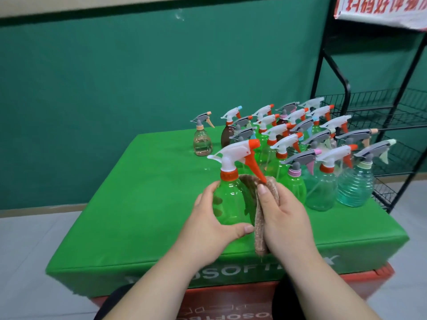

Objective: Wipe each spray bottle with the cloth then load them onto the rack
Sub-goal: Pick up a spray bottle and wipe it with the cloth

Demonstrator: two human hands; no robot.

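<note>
- We found the left hand (208, 225) wrapped round the lower body of the green spray bottle (227, 202), thumb across its near face, holding it upright over the green pad (143, 204). Whether the base touched the pad we could not tell.
- The right hand (284, 218) clamped the brown cloth (260, 241) between thumb and fingers. It pressed a fold against the bottle's right shoulder, just under the orange trigger (254, 165), and the cloth's tail hung toward the near edge.
- We judged the wipe best done by turning the bottle in the left hand while the cloth swept from neck to base, staying off the trigger so nothing sprayed.
- Farther right, the waiting bottles (321, 188) stood crowded on the pad, with one brownish bottle (202, 144) apart at their left.
- The black wire rack (379, 112) stood at the far right.
- White letters on the pad's near face read partly "OSOFT". The red base (360, 282) carried lettering we could not read. A sign (381, 8) above the rack bore red Chinese characters, cut off.
</note>
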